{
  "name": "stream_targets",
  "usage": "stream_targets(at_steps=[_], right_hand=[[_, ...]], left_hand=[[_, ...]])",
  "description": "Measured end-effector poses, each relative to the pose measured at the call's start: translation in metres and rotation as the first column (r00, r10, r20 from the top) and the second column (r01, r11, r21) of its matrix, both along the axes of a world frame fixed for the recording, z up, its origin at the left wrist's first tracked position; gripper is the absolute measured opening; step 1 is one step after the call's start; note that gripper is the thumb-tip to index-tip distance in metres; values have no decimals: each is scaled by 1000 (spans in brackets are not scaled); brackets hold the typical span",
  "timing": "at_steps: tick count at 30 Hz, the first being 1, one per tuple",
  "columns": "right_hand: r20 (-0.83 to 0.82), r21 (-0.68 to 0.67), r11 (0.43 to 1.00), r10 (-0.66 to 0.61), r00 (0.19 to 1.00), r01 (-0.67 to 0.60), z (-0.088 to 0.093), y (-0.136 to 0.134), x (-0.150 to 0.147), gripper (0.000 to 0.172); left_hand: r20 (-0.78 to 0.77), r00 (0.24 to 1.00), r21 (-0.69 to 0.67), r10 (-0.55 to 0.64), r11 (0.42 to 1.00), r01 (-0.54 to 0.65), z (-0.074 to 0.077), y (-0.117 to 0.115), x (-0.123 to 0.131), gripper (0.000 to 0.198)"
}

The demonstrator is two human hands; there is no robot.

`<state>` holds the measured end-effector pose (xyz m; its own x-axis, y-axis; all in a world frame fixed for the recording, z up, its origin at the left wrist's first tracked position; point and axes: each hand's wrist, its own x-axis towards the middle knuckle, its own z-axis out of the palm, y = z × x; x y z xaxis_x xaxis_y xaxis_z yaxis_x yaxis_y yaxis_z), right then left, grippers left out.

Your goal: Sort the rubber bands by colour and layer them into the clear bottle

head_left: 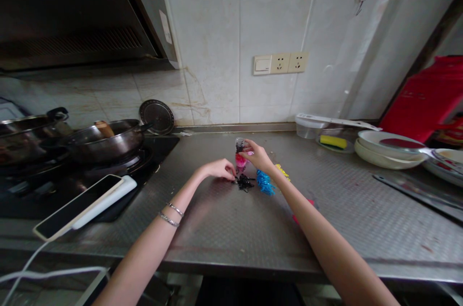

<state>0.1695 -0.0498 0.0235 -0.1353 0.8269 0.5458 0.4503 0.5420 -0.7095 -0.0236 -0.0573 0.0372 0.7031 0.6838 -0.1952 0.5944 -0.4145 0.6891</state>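
My right hand is wrapped round the upper part of a small clear jar. Inside the jar, black pieces lie above red and pink ones. Left of it, my left hand has its fingertips pinched together at the edge of a pile of thin black bands; what is between them is too small to make out. A pile of blue bands sits to the right of the black one. Yellow bands show partly behind my right forearm, which also hides part of a red item.
On the left are a hob with a steel pan and pot, and a phone with a white cabled device. At right stand a clear tub, a yellow sponge, white bowls and a dark long blade-like utensil.
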Motion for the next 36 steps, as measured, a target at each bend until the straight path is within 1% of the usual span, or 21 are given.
stream_targets(at_steps=[3,7,9,11,13,15,17,19,21,24,27,28,30,33,36], right_hand=[[4,-9,1000,6,1000,-6,0,0,1,55],[13,-27,1000,9,1000,-8,1,-3,1,57],[15,-54,998,12,1000,-11,5,-4,3,62],[41,-113,993,29,999,-24,14,-6,10,66],[103,-214,974,91,991,-67,29,-9,21,61],[164,-329,935,191,968,-129,45,-14,34,47],[225,-377,914,247,943,-150,57,-22,44,38],[319,-384,912,279,906,-146,62,-31,46,31],[432,-372,919,299,851,-135,58,-40,41,27],[567,-322,940,286,772,-112,41,-50,24,29],[625,-280,948,298,722,-150,23,-55,9,38],[637,-269,948,307,707,-168,19,-56,6,40],[666,-248,950,309,679,-190,12,-57,2,36],[688,-225,957,290,666,-184,9,-57,0,26],[668,-219,961,274,692,-170,9,-61,0,19]], left_hand=[[-22,1000,-58,15,998,-16,4,-5,1,36],[-42,999,-67,16,998,-19,7,-8,1,38],[-55,998,-55,14,998,-17,7,-9,2,37],[-64,998,-50,15,999,-18,6,-9,3,35],[-65,998,-47,14,999,-17,6,-10,4,31],[-62,998,-38,12,999,-15,5,-11,5,26],[-61,998,-22,10,1000,-11,4,-11,5,23],[-67,998,-3,8,1000,-8,3,-10,4,19],[-79,997,20,9,1000,-7,3,-9,3,16],[-114,993,56,29,998,-23,4,-9,3,14],[-166,985,82,40,996,-27,6,-11,3,11],[-186,982,86,35,996,-19,7,-12,3,11],[-219,975,98,21,995,0,9,-14,4,11],[-256,967,123,18,992,14,10,-16,6,9],[-270,963,141,17,990,22,9,-17,9,7]])
